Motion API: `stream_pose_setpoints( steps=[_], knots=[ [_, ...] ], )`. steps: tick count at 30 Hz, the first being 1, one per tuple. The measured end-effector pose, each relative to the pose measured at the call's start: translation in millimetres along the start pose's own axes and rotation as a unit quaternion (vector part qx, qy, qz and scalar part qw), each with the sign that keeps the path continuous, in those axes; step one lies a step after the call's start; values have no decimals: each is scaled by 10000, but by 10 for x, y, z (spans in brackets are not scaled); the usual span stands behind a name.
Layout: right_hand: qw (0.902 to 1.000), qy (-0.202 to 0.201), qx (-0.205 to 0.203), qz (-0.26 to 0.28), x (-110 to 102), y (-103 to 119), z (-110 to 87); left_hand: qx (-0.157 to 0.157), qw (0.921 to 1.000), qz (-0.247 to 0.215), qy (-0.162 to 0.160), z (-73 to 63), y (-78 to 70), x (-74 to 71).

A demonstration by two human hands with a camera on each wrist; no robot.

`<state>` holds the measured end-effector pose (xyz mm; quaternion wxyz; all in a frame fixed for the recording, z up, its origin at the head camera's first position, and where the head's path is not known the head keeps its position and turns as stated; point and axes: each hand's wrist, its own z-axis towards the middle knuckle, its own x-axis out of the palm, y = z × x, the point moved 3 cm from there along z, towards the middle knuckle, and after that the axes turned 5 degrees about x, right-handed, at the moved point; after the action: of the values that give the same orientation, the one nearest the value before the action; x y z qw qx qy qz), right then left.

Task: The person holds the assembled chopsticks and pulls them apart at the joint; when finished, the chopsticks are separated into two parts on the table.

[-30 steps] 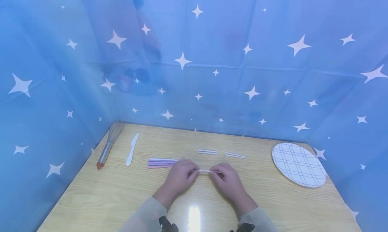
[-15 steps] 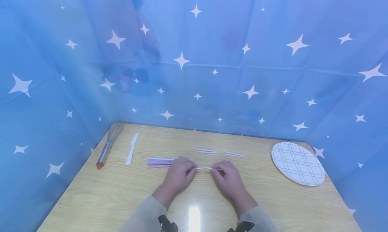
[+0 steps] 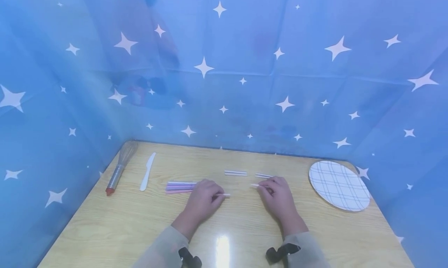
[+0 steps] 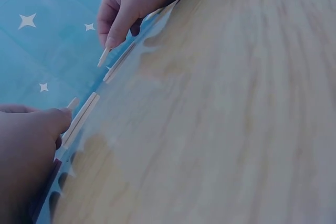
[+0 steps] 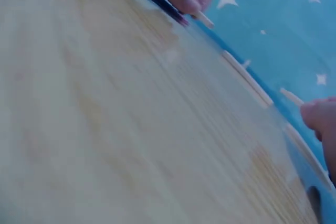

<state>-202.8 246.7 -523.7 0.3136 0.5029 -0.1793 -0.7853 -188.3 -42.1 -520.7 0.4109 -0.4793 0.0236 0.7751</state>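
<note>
My left hand (image 3: 203, 200) pinches a short pale stick piece (image 3: 227, 195) between thumb and fingers, its end poking out to the right. Opposite it, the right hand (image 3: 281, 202) pinches another pale piece (image 3: 254, 185) pointing left; a gap separates the two ends. Beyond the hands lies a pair of short pale sticks (image 3: 235, 173), side by side. A second short pair (image 3: 262, 175) is partly covered by the right fingers in the head view. Next to the left hand, a row of longer white, purple and pink sticks (image 3: 180, 188) runs partly behind it.
A whisk (image 3: 120, 167) with a red handle end lies at the table's left edge, with a white plastic knife (image 3: 148, 170) beside it. At the right edge is a white plaid plate (image 3: 339, 186). Blue star-patterned cloth (image 3: 245, 116) surrounds the wooden table (image 3: 115, 229).
One second ago a single stick spanned both hands. It has since parted into two pieces, and the right hand has moved right and slightly away with its piece. The head view has shifted a little.
</note>
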Motion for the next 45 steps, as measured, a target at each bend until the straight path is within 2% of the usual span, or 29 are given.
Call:
stream_pose_setpoints(
  steps=[4, 9, 13, 20, 24, 29, 39, 45],
  knots=[
    [9999, -166, 1, -32, -73, -108, 46, 120, 9997, 187, -78, 48, 20, 45],
    [9994, -285, -168, -118, -130, -165, 84, 235, 9990, 376, 21, 142, -4, 147],
    [9994, -233, -230, -110, -138, -134, 101, 101, 9982, 517, 288, 241, -69, 221],
    [9996, -94, -108, -246, -116, -114, 84, 133, 9966, 743, 315, 407, -172, 323],
    [9993, -56, -105, -351, -101, -119, 87, -54, 9954, 898, 319, 466, -195, 372],
    [9987, -113, -136, -476, -80, -156, 121, -262, 9955, 908, 79, 544, -218, 406],
    [9984, -204, -278, -446, -45, -194, 217, -546, 9945, 893, 2, 686, -228, 533],
    [9985, -182, -405, -329, -27, -187, 269, -786, 9919, 976, -214, 725, -206, 555]
  ],
)
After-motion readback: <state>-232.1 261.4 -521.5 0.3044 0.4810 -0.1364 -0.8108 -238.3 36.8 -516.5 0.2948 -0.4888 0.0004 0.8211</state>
